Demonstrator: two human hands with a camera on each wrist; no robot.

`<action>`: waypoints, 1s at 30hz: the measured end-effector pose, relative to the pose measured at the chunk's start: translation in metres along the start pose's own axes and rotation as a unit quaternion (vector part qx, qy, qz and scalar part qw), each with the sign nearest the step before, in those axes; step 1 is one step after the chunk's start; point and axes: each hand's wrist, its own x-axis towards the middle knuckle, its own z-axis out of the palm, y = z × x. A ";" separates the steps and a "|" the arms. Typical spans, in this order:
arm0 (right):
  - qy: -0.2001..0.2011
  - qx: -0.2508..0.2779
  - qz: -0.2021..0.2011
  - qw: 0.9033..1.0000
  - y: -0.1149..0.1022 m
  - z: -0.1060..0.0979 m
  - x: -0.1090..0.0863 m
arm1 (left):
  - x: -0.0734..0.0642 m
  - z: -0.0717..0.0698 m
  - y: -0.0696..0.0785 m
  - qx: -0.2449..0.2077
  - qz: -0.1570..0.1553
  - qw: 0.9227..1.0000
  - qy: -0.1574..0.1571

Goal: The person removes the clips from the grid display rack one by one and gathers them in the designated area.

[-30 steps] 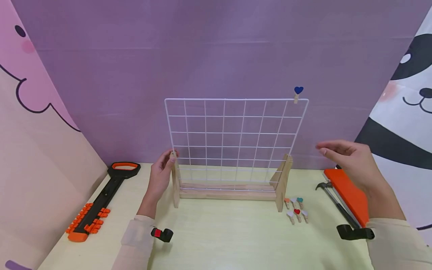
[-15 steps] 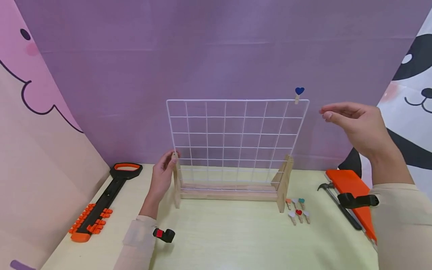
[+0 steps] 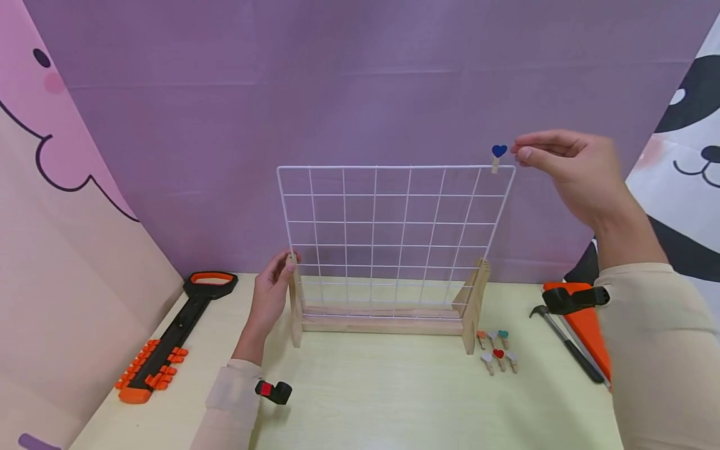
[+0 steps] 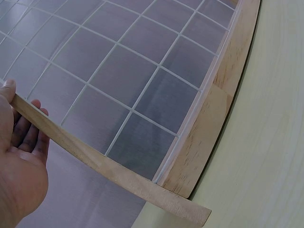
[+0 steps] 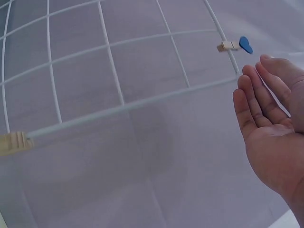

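Observation:
A white wire grid [image 3: 388,167] stands upright in a wooden stand [image 3: 382,325]. My left hand [image 3: 271,292] grips the top of the stand's left post [image 4: 102,164], thumb on one side and fingers behind. Clipped to the grid's top wire near the right corner is a small wooden clothespin [image 3: 495,165] with a blue heart [image 5: 245,44]. My right hand [image 3: 579,172] is just right of that heart, thumb and fingers loosely extended and close together. Nothing is between them, and a small gap separates the fingertips from the clothespin in the right wrist view.
Several small heart clothespins [image 3: 498,354] lie on the table right of the stand. Farther right are a hammer [image 3: 568,344] and an orange-and-grey tool [image 3: 587,337], partly behind my right sleeve. A black-and-orange tool [image 3: 180,325] lies at the left. A purple backdrop [image 3: 365,81] rises behind.
My right hand has risen from beside the grid's lower right, then moved left to the blue heart clothespin. My left hand keeps its hold on the post.

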 end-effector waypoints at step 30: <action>-0.027 0.116 -0.061 0.991 -0.013 0.022 0.010 | 0.002 0.001 -0.002 -0.006 0.005 1.000 -0.004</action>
